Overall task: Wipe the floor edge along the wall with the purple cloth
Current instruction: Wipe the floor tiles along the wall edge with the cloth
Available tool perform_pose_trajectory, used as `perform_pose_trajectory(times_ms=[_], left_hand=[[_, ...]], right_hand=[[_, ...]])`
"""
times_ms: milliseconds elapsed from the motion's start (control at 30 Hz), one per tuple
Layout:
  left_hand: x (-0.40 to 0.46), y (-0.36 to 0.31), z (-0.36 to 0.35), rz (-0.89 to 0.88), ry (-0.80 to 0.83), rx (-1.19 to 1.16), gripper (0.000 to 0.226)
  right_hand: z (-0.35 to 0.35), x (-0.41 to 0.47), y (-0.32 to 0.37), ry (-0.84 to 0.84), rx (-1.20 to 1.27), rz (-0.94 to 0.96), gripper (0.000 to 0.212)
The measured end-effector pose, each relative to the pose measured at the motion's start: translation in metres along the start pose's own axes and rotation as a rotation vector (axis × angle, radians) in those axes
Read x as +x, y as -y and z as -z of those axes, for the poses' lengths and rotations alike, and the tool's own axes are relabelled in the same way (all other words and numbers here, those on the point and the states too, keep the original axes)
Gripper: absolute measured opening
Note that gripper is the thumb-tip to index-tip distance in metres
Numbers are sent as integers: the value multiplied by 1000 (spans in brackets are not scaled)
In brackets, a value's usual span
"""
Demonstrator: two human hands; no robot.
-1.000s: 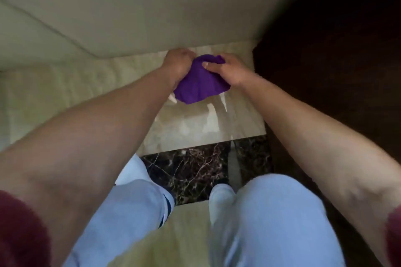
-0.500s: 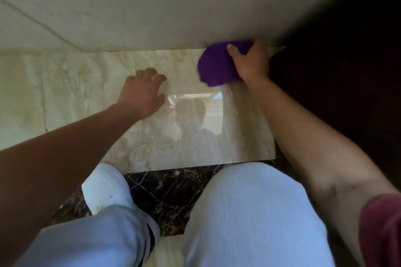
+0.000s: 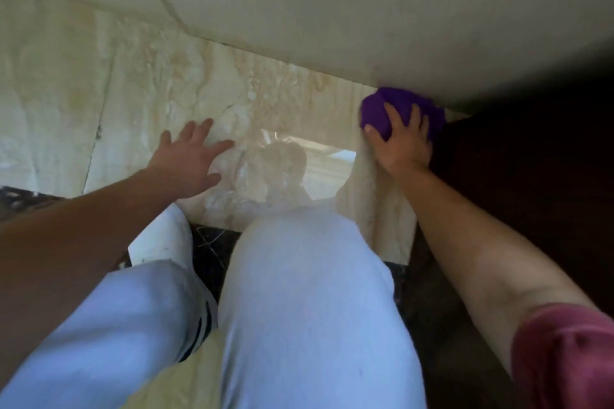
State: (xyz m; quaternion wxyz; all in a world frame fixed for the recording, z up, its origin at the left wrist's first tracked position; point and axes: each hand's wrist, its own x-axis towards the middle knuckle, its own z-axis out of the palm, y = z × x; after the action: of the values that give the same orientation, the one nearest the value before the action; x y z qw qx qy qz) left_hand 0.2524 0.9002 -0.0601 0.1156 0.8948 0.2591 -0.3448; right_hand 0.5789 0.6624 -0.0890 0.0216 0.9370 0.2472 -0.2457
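Note:
The purple cloth is bunched on the cream marble floor, right against the foot of the pale wall at the right end. My right hand lies on top of it, fingers spread over the cloth and pressing it down. My left hand rests flat on the glossy floor to the left, fingers apart, holding nothing. Part of the cloth is hidden under my right hand.
A dark wooden surface rises just right of the cloth. My knees in pale blue trousers fill the foreground over a dark veined marble strip. A white shoe shows below my left hand.
My left hand let go of the cloth and went flat on the floor. My right hand carried the cloth right to the wall's foot and now covers it from above.

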Motion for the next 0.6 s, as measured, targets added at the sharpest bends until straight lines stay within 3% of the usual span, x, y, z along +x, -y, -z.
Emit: perform_pose_trajectory(times_ms=[100, 333, 467, 600], left_hand=[[1, 8, -3, 65, -1, -54, 82], [8, -2, -31, 120, -55, -195, 96], [7, -1, -30, 105, -59, -209, 95], [4, 17, -27, 62, -65, -209, 89]], right_hand=[[0, 1, -10, -19, 31, -61, 74], [-11, 8, 42, -58, 119, -187, 75], [-26, -4, 122, -80, 89, -33, 69], [-35, -18, 220, 14, 39, 215, 68]])
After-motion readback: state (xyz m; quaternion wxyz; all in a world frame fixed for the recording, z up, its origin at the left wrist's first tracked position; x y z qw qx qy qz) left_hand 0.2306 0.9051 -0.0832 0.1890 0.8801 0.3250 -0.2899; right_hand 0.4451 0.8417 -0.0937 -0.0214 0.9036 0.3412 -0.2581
